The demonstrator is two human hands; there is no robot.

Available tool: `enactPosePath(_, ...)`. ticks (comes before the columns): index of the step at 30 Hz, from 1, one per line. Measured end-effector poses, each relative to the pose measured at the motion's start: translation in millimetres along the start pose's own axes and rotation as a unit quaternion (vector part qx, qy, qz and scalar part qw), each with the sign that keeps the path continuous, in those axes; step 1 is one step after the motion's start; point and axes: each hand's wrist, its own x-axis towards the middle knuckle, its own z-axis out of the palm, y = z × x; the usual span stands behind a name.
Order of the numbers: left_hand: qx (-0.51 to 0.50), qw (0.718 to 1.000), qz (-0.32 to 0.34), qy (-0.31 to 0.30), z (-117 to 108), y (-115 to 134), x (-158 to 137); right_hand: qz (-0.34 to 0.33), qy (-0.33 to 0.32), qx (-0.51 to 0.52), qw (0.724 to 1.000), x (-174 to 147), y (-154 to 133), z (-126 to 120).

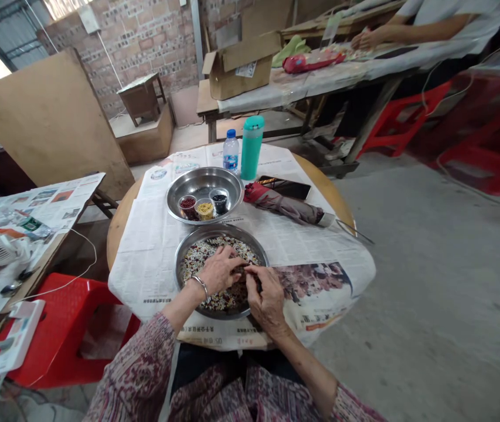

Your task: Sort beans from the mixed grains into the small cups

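A steel basin [256,241] holds a spread of mixed beans and grains [197,258], white, yellow, dark red and black. Over it, my left hand [220,271], with a bracelet at the wrist, has its fingers bent and drawn together. My right hand [268,298] meets it at the basin's right side, thumb and forefinger pinched. Whatever lies between the fingertips is too small to name. Just behind, a second steel basin [179,183] contains three clear cups: red beans [187,203], yellow beans [204,210] and black beans [220,201].
Newspaper [144,252] covers the round table. Behind the basins stand a water bottle [231,153] and a green tumbler [252,147]. A folded umbrella [285,203] and a phone [289,187] lie right. A red stool [65,334] with a power strip [19,340] is left. Another person works at the back bench.
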Motion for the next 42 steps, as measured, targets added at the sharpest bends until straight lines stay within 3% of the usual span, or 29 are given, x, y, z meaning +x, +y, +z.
enactPosePath(4, 0.014, 1.0, -0.003, -0.009, 0.3, 1.1, -4.5, 0.006, 0.001, -0.001, 1.0, 0.0, 0.2, -0.3)
enactPosePath(11, 0.068, 0.984, -0.131, 0.097, -18.6, -8.6, -54.9, 0.003, 0.002, 0.001, 1.0, -0.5, 1.2, -0.2)
enactPosePath(13, 0.048, 0.982, -0.167, 0.072, -22.1, -4.2, -68.6, 0.001, 0.001, 0.0, 1.0, -0.4, 1.3, -0.3)
enactPosePath(15, 0.015, 0.984, -0.18, 0.006, -24.0, 2.2, -75.9, -0.004, -0.001, -0.001, 1.0, -0.3, 1.5, -0.2)
enactPosePath(17, -0.02, 0.984, -0.159, -0.073, -24.0, 7.6, -75.0, -0.011, 0.003, -0.003, 1.0, -0.3, 1.7, 0.0)
enactPosePath(19, -0.038, 0.985, -0.126, -0.111, -22.2, 9.8, -66.7, -0.018, 0.01, -0.002, 1.0, -0.4, 1.9, 0.6)
enactPosePath(21, -0.032, 0.99, -0.109, -0.078, -19.0, 7.8, -53.9, -0.022, 0.015, -0.002, 1.0, -0.5, 1.9, 1.2)
enactPosePath(26, -0.038, 0.988, -0.1, 0.113, -9.3, -6.9, -25.6, -0.025, 0.015, -0.003, 1.0, -0.6, 2.9, 2.4)
enactPosePath(28, -0.066, 0.98, -0.097, 0.164, -5.7, -12.0, -20.9, -0.025, 0.015, -0.003, 1.0, -0.7, 3.6, 2.9)
enactPosePath(35, -0.113, 0.974, -0.083, 0.177, -2.6, -20.4, -19.0, -0.031, 0.015, -0.003, 0.999, -0.1, 3.5, 2.8)
enactPosePath(38, -0.098, 0.976, -0.073, 0.182, -17.5, -22.3, -7.1, -0.029, 0.013, -0.001, 1.0, 0.4, 2.8, 2.6)
enactPosePath(42, -0.048, 0.976, -0.063, 0.203, -47.9, -31.8, 29.3, -0.029, 0.012, 0.0, 1.0, 0.4, 2.3, 3.0)
